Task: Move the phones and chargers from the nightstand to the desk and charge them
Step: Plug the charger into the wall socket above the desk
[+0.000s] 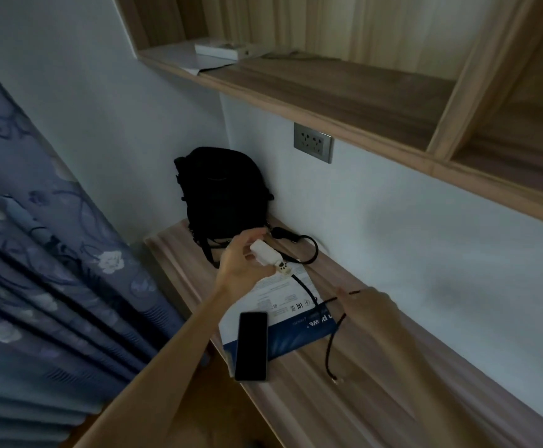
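Observation:
My left hand [241,263] grips a white charger plug [265,253] above the wooden desk [376,399], below and left of the grey wall outlet [313,142]. A black braided cable [331,337] runs from the plug, rises to my right hand [372,305], then loops down so its free end lies on the desk. My right hand is motion-blurred and seems to pinch the cable between its fingertips. A dark phone [251,345] lies face up at the desk's front edge, partly on a white and blue packet [283,305].
A black bag [221,195] stands in the desk's far corner against the wall, its strap trailing beside it. A wooden shelf [344,95] with a white box overhangs the outlet. Blue flowered curtains [44,270] hang at the left.

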`<control>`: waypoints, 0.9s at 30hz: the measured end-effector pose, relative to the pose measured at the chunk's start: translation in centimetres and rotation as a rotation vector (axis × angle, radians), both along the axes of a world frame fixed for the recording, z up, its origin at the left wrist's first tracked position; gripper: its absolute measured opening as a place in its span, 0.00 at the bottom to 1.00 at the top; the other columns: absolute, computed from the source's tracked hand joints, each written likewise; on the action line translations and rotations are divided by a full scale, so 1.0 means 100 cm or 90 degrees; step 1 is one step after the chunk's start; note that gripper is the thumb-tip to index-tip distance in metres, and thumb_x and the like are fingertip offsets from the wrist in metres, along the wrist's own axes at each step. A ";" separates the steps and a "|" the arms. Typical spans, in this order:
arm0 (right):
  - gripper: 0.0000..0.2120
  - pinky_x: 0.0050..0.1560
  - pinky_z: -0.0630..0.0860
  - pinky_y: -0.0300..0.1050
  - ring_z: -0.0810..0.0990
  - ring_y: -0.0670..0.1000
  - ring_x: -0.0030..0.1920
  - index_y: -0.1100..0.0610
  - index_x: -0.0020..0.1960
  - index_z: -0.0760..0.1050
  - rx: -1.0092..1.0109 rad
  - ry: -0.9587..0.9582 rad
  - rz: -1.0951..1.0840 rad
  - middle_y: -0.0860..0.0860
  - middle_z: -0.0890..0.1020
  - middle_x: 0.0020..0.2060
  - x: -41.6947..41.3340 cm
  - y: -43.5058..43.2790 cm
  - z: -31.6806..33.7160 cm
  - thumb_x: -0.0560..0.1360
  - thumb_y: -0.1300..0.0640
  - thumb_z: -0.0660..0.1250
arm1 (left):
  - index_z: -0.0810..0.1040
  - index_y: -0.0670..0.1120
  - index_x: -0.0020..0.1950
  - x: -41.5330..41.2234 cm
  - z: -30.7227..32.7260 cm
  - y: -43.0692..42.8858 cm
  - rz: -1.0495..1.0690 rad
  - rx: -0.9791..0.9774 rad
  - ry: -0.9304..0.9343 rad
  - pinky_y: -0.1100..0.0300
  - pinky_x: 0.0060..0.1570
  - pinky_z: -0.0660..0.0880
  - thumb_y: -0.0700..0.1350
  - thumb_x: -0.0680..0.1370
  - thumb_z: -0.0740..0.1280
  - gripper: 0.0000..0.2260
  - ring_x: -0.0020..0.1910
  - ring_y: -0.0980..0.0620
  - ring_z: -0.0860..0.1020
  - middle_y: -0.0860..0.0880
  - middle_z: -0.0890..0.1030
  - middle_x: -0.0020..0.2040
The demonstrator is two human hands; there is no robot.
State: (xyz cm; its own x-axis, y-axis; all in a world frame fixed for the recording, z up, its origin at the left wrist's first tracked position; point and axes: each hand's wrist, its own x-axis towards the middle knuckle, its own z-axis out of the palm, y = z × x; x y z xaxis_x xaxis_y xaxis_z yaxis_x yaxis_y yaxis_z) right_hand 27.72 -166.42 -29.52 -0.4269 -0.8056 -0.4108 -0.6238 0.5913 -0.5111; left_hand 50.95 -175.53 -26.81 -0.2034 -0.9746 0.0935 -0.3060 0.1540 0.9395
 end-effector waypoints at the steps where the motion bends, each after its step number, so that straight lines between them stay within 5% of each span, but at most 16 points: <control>1: 0.22 0.20 0.61 0.34 0.70 0.43 0.26 0.59 0.40 0.79 -0.030 0.061 0.007 0.46 0.73 0.27 0.000 -0.003 0.002 0.79 0.41 0.60 | 0.76 0.47 0.67 -0.001 0.006 -0.001 -0.015 -0.004 0.003 0.56 0.59 0.77 0.32 0.65 0.79 0.32 0.55 0.50 0.79 0.45 0.79 0.60; 4: 0.23 0.25 0.65 0.38 0.75 0.45 0.29 0.55 0.34 0.73 -0.130 0.114 0.093 0.47 0.77 0.30 0.008 -0.015 0.027 0.81 0.43 0.57 | 0.76 0.49 0.66 -0.004 0.017 -0.004 -0.051 0.001 0.030 0.59 0.54 0.79 0.31 0.65 0.78 0.32 0.57 0.50 0.80 0.48 0.80 0.60; 6: 0.19 0.41 0.76 0.44 0.81 0.49 0.42 0.56 0.49 0.80 -0.212 -0.008 0.158 0.49 0.83 0.43 0.018 -0.027 0.041 0.83 0.46 0.55 | 0.77 0.50 0.65 -0.005 0.021 -0.007 -0.080 -0.004 0.040 0.63 0.52 0.79 0.32 0.63 0.79 0.33 0.58 0.51 0.81 0.51 0.81 0.60; 9: 0.20 0.62 0.75 0.46 0.80 0.50 0.58 0.53 0.70 0.73 -0.258 -0.279 0.167 0.48 0.80 0.60 0.033 -0.045 0.059 0.83 0.45 0.57 | 0.73 0.51 0.69 -0.008 0.027 -0.012 -0.127 0.001 0.095 0.55 0.56 0.79 0.37 0.62 0.80 0.37 0.61 0.49 0.80 0.48 0.80 0.62; 11: 0.22 0.60 0.79 0.48 0.83 0.53 0.56 0.56 0.68 0.75 -0.218 -0.473 0.134 0.53 0.83 0.58 0.041 -0.058 0.062 0.81 0.43 0.60 | 0.71 0.52 0.72 -0.011 0.027 -0.017 -0.148 -0.018 0.085 0.51 0.64 0.75 0.39 0.63 0.81 0.40 0.65 0.51 0.78 0.49 0.80 0.64; 14: 0.22 0.60 0.79 0.54 0.82 0.62 0.53 0.64 0.59 0.80 -0.217 -0.588 0.076 0.62 0.82 0.52 0.047 -0.076 0.060 0.79 0.45 0.66 | 0.71 0.55 0.71 -0.012 0.025 -0.030 -0.161 -0.079 0.012 0.55 0.66 0.74 0.37 0.64 0.81 0.40 0.66 0.57 0.76 0.55 0.79 0.64; 17: 0.19 0.60 0.79 0.56 0.84 0.61 0.53 0.65 0.52 0.83 -0.259 -0.608 0.032 0.63 0.85 0.50 0.051 -0.090 0.056 0.76 0.47 0.70 | 0.72 0.53 0.72 -0.012 0.026 -0.045 -0.134 -0.134 -0.058 0.64 0.60 0.75 0.39 0.66 0.81 0.37 0.62 0.61 0.76 0.53 0.78 0.64; 20: 0.23 0.49 0.79 0.49 0.82 0.57 0.44 0.69 0.46 0.79 -0.305 -0.537 -0.029 0.67 0.83 0.45 0.055 -0.105 0.056 0.73 0.46 0.70 | 0.73 0.48 0.71 -0.011 0.032 -0.059 -0.085 -0.084 -0.058 0.62 0.54 0.80 0.38 0.67 0.80 0.34 0.53 0.58 0.79 0.48 0.78 0.60; 22: 0.15 0.43 0.79 0.43 0.84 0.53 0.42 0.59 0.44 0.83 -0.352 -0.492 -0.046 0.58 0.86 0.41 0.059 -0.117 0.057 0.74 0.46 0.69 | 0.76 0.42 0.67 -0.009 0.034 -0.069 -0.104 -0.046 -0.038 0.60 0.52 0.82 0.35 0.70 0.78 0.27 0.47 0.58 0.82 0.45 0.82 0.56; 24: 0.11 0.47 0.82 0.45 0.86 0.52 0.47 0.54 0.52 0.84 -0.393 -0.494 -0.066 0.52 0.87 0.45 0.060 -0.128 0.058 0.75 0.49 0.69 | 0.79 0.41 0.63 -0.008 0.035 -0.077 -0.131 -0.027 -0.014 0.62 0.48 0.82 0.35 0.74 0.74 0.17 0.44 0.57 0.84 0.44 0.84 0.52; 27: 0.19 0.54 0.82 0.53 0.86 0.53 0.50 0.58 0.62 0.79 -0.446 -0.526 -0.089 0.54 0.86 0.50 0.062 -0.144 0.060 0.74 0.50 0.72 | 0.80 0.42 0.63 -0.011 0.041 -0.091 -0.124 -0.008 0.037 0.57 0.44 0.83 0.39 0.81 0.65 0.11 0.45 0.51 0.85 0.45 0.85 0.49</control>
